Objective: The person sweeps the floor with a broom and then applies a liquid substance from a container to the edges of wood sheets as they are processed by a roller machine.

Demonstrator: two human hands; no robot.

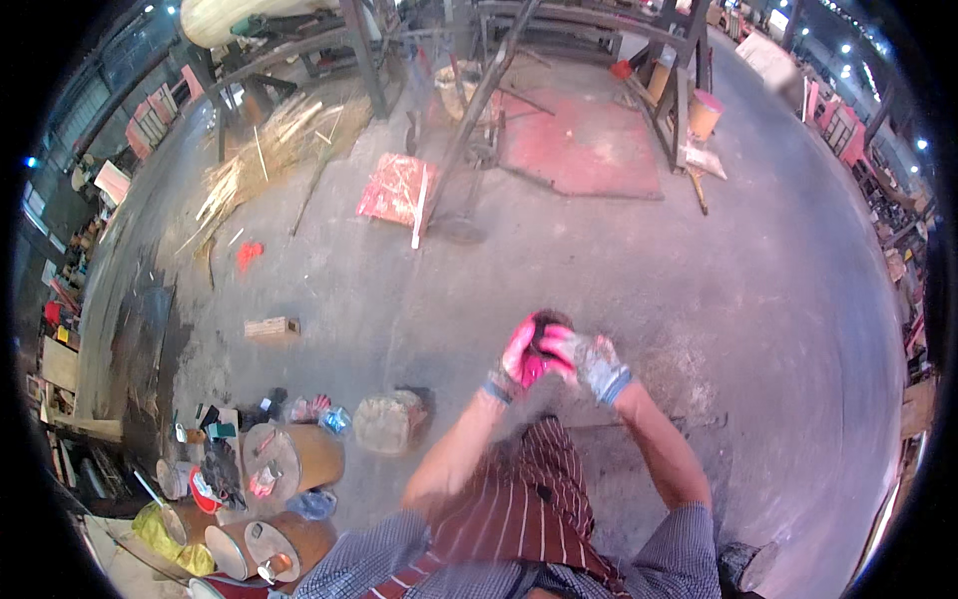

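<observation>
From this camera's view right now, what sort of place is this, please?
It looks like a workshop or factory hall, though I cannot say which trade. The signs are the wide grey floor, the cluster of drums at lower left, and the loose heap of pale strips.

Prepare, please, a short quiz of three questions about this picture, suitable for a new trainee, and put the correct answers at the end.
1. Multiple choice: what shows between the left hand and the right hand?
a) a white cup
b) a dark object
c) a yellow rope

2. True or false: the large flat red sheet lies on the floor, farther from the person than the two hands are.

3. Fill in the missing word: the apron is brownish red with pale ____.

Key: 1. b; 2. true; 3. stripes.
</observation>
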